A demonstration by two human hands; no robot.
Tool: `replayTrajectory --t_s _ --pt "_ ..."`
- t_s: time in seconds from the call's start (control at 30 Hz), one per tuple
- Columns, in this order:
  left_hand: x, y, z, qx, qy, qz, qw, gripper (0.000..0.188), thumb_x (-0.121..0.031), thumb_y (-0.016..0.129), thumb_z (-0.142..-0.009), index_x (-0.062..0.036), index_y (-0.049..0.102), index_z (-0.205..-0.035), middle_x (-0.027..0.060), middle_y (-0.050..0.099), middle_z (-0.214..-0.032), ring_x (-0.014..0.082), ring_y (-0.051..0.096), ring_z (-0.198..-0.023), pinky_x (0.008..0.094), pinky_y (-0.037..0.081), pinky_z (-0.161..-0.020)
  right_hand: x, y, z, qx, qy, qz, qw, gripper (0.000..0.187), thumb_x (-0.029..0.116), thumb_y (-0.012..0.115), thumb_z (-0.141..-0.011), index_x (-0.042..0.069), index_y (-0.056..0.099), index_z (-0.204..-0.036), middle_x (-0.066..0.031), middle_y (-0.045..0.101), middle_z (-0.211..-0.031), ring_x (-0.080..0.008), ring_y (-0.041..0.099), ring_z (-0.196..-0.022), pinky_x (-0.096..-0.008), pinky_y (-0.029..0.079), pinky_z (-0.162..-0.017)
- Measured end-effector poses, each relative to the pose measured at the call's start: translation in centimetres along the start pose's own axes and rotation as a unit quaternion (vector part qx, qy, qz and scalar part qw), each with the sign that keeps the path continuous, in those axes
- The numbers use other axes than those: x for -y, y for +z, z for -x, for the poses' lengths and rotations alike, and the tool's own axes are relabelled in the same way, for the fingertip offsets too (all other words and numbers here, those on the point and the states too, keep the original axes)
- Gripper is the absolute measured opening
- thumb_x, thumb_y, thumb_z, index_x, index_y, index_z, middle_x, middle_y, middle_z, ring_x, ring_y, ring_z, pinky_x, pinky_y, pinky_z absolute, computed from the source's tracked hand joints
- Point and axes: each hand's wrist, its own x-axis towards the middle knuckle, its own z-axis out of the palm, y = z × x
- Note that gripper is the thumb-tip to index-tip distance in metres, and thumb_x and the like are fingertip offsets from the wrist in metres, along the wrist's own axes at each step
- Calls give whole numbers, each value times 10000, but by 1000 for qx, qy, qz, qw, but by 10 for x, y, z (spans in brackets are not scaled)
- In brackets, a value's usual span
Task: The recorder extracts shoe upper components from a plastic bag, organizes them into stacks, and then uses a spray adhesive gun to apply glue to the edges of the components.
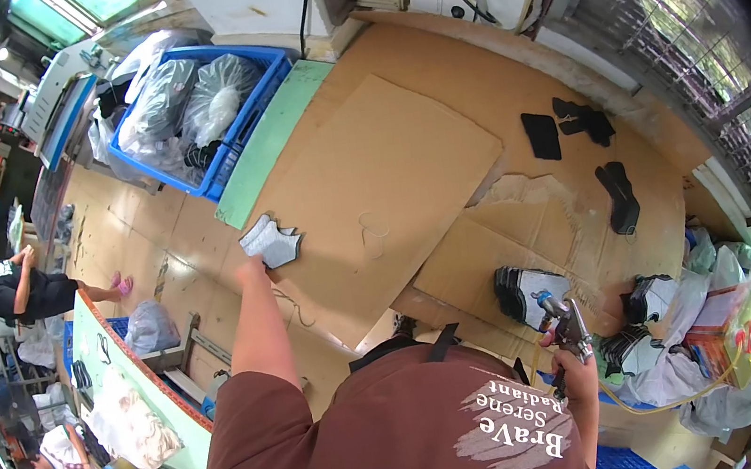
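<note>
My left hand (253, 268) reaches forward and left to the edge of the cardboard, closed on the near corner of a grey-white cut piece with a notched dark edge (273, 241). Its fingers are partly hidden by the piece. My right hand (571, 362) is wrapped round the grip of a metal spray gun (578, 329) with a blue part, held low at the right beside my body. Just beyond the gun lies a fanned stack of similar dark-edged pieces (518, 295). A flat cardboard sheet (387, 176) covers the middle of the table.
A blue crate (251, 142) of bagged goods stands at the far left. Black pieces (619, 198) lie on the right of the table. More stacks (633, 350), plastic bags and a yellow hose (673, 402) are at the lower right. A person (8, 288) stands off to the left.
</note>
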Motion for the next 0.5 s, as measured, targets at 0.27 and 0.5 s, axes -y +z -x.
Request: replayTrajectory --t_s 0.27,0.5 --pt "-26 0 26 63 18 70 995 123 17 605 -662 -35 507 -609 51 499 -583 142 481 -476 261 334 -393 3 4 0 -11 2 -4 1000 321 -4 460 -694 -11 561 -999 -52 613 -816 -34 420 -493 -179 335 -447" --pt "-96 66 67 278 111 197 933 112 2 549 -742 -43 488 -660 17 428 -550 112 407 -456 239 312 -409 2 4 1 -23 21 -8 999 371 -27 446 -664 -6 558 -1017 -53 608 -827 -41 435 -519 -180 348 -459"
